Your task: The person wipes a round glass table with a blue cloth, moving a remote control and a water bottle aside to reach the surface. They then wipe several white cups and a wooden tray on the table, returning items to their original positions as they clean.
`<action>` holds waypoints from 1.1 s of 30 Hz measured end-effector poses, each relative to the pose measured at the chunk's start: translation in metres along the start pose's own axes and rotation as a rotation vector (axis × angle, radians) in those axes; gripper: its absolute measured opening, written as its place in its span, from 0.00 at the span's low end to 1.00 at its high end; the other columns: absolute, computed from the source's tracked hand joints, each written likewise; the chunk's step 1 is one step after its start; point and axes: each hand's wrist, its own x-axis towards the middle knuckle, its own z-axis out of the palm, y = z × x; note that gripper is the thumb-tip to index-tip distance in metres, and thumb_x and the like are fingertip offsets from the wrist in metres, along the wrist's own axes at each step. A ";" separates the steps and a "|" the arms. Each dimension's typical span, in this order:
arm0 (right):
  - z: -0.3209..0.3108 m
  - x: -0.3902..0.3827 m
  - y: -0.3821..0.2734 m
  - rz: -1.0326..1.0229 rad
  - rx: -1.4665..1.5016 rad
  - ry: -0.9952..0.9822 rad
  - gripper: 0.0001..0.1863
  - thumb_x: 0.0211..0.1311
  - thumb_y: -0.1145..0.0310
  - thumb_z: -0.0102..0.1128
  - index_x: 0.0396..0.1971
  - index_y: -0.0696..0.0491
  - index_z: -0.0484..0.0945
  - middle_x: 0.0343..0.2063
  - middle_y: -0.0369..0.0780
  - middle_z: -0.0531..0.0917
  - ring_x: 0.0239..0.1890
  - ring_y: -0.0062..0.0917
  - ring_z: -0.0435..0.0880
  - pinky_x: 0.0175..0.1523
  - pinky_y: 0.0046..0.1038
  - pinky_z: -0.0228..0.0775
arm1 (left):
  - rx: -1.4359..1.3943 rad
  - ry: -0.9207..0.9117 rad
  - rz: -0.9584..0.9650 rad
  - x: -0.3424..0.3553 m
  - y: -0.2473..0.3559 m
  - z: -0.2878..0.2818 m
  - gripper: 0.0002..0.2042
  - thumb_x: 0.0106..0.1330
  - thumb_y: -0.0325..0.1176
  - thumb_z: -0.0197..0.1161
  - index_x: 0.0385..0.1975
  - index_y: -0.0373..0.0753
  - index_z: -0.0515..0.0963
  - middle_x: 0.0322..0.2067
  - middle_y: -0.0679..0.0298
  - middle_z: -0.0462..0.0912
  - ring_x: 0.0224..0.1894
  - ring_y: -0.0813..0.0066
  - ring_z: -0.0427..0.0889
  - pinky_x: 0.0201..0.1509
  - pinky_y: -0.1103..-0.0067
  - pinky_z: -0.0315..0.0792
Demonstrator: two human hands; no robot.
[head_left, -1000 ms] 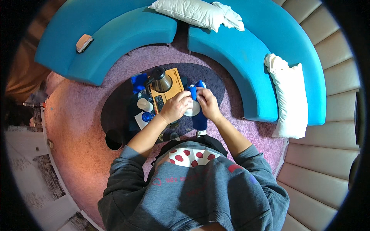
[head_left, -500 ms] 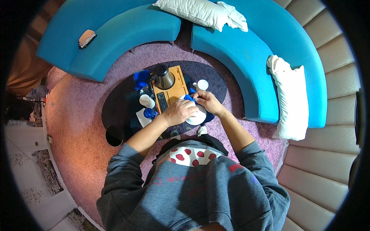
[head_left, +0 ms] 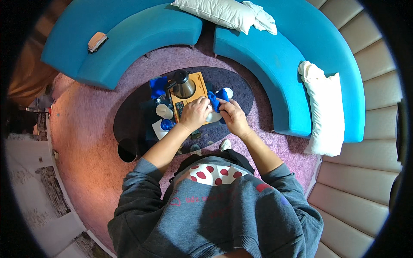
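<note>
Over the near right part of the dark oval table [head_left: 129,107], my left hand [head_left: 195,114] is closed at the edge of a round white dish [head_left: 214,117], its fingertips partly hidden. My right hand [head_left: 234,118] pinches a bunched blue cloth [head_left: 218,99] just above that dish. Behind the cloth shows part of a white mug [head_left: 229,92]. Left of my hands lies a bamboo tray [head_left: 199,81] bearing a steel kettle [head_left: 185,89] with a black lid; a black remote control [head_left: 179,107] is partly covered by my left hand.
Left of the tray are a white cup [head_left: 164,112], a blue glass [head_left: 167,124], a white paper [head_left: 158,128] and a folded blue cloth [head_left: 158,87]. A black bin [head_left: 127,150] stands at the table's left edge. A curved turquoise sofa [head_left: 142,32] with white pillows [head_left: 325,114] surrounds the far side.
Both hands and the white dish have moved away from me, toward the tray. The blue cloth has been lifted and spread out, now covering part of the mug.
</note>
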 end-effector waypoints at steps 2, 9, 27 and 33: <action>0.004 -0.005 -0.001 -0.032 -0.014 0.070 0.07 0.48 0.77 0.57 0.29 0.53 0.73 0.43 0.40 0.78 0.47 0.44 0.73 0.52 0.38 0.65 | -0.006 0.000 -0.082 0.005 0.006 -0.004 0.08 0.56 0.33 0.57 0.31 0.39 0.68 0.28 0.59 0.75 0.30 0.56 0.77 0.31 0.67 0.71; 0.014 -0.023 -0.002 -0.157 -0.218 0.104 0.09 0.47 0.79 0.58 0.30 0.54 0.73 0.49 0.44 0.74 0.51 0.46 0.70 0.54 0.39 0.63 | 0.022 0.017 -0.189 0.009 0.006 -0.002 0.06 0.58 0.33 0.55 0.31 0.42 0.66 0.28 0.59 0.76 0.31 0.55 0.77 0.31 0.66 0.71; -0.008 0.009 0.051 0.617 1.150 -0.444 0.05 0.59 0.71 0.51 0.33 0.54 0.74 0.28 0.34 0.78 0.30 0.16 0.76 0.38 0.19 0.71 | -0.152 -0.129 0.555 -0.005 0.022 0.001 0.12 0.48 0.32 0.65 0.31 0.41 0.71 0.29 0.65 0.74 0.35 0.64 0.74 0.38 0.72 0.70; 0.004 -0.001 0.041 0.835 1.424 -0.249 0.06 0.61 0.72 0.46 0.33 0.55 0.72 0.31 0.37 0.77 0.35 0.22 0.77 0.45 0.24 0.70 | -0.109 -0.074 0.558 -0.003 0.020 0.002 0.09 0.51 0.31 0.63 0.31 0.41 0.72 0.30 0.64 0.75 0.34 0.64 0.74 0.38 0.71 0.70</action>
